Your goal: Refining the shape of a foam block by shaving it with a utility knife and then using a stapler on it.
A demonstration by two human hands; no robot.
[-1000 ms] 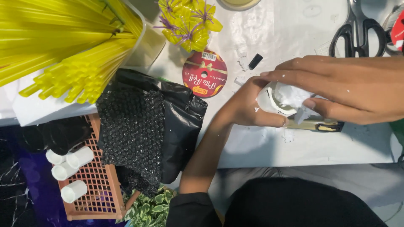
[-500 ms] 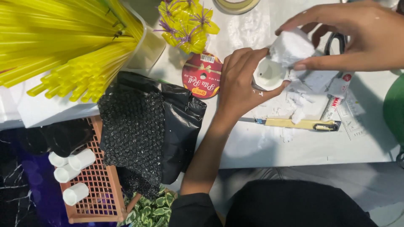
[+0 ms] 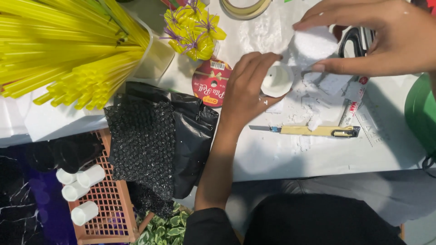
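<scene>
Left grip: left hand sits at upper centre of the frame, fingers curled closed around a small white cup, whose open mouth faces up toward the camera.
Right grip: right hand reaches in from the upper right, thumb and fingertips pinched shut on a white foam piece.
Foam and cup: the foam piece hangs just above and to the right of the cup, close beside its rim; whether they touch I cannot tell.
Table: a white table carries the things across the upper half of the frame, strewn with white foam crumbs below the hands.
Knife: a yellow utility knife lies flat just below the hands, blade pointing left.
Scissors: black-handled scissors lie partly hidden behind the right hand.
Ribbon: a red ribbon spool lies flat just left of the left hand.
Flowers: yellow paper flowers stand at upper centre, above the spool.
Straws: a bundle of yellow straws fills the upper left.
Wrap: black bubble wrap drapes over the table edge, left of the left forearm.
Basket: a brown slatted basket at lower left holds three white cylinders.
</scene>
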